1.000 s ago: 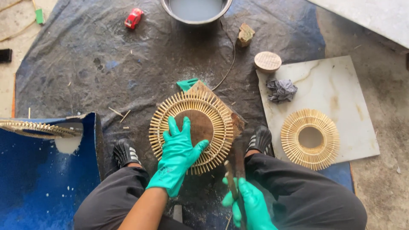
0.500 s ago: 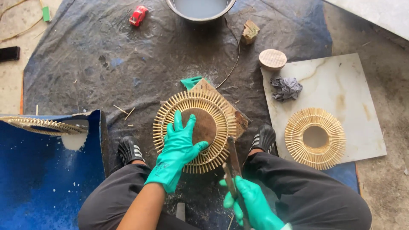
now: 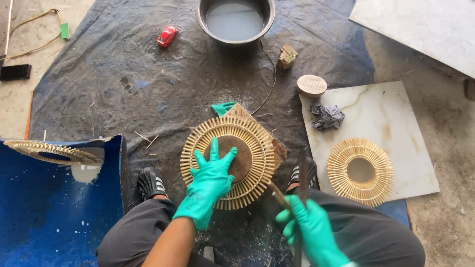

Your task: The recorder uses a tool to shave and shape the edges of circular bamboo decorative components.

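Observation:
My left hand point(image 3: 210, 180), in a green glove, presses flat on a round sunburst frame of bamboo sticks point(image 3: 257, 143) that lies on a wooden board point(image 3: 279, 148) between my feet. The fingers spread over the frame's brown centre disc. My right hand point(image 3: 309, 230), also gloved, grips a long dark knife point(image 3: 302, 173) with its blade pointing up, just right of the frame, together with a thin bamboo stick point(image 3: 278, 194).
A finished stick ring point(image 3: 360, 171) and a grey rag point(image 3: 326, 116) lie on a marble tile point(image 3: 391, 118) at right. A metal basin of grey liquid point(image 3: 234, 20) stands at the top. Another ring point(image 3: 52, 152) rests on a blue sheet point(image 3: 54, 212) at left.
My right hand has shifted slightly with the knife, which now stands more upright. The left hand stays pressed on the frame. The view has tilted a little.

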